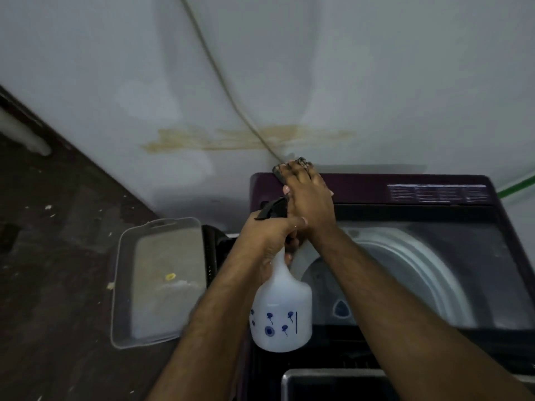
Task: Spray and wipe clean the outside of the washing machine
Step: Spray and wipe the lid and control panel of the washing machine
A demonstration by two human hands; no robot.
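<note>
A dark purple top-loading washing machine [434,192] with a see-through lid fills the lower right. My left hand [269,235] grips the neck of a white spray bottle [282,311] with blue marks and a black trigger, held above the machine's left side. My right hand [309,195] crosses over the left and presses a dark cloth [301,163] flat on the machine's back left corner. Most of the cloth is hidden under the fingers.
A clear plastic tub [156,285] stands on the dark floor left of the machine. The white wall [202,82] behind carries a yellow-brown stain and a thin cord [220,79]. A green hose [518,186] shows at the right edge.
</note>
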